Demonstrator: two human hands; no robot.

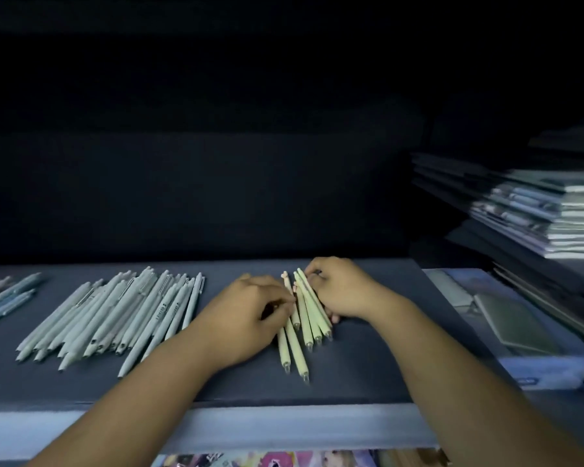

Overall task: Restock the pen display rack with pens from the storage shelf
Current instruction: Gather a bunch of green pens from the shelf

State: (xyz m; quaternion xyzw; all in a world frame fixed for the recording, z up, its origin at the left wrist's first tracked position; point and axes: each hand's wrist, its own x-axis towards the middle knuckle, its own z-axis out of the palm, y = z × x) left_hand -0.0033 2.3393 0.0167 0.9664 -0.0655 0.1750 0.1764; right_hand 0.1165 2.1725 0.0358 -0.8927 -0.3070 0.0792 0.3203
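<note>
Pens on shelf; notebooks right

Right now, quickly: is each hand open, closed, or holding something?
Left hand: fingers curled, pinching the pale yellow pens on the shelf.
Right hand: closed round the same pale yellow pens.

I see a dark shelf with a broad spread of grey pens on its left half, a few darker pens at the far left edge, and a small bunch of pale yellow pens near the middle (tips toward me). At the right lies a flat box, blurred.
</note>
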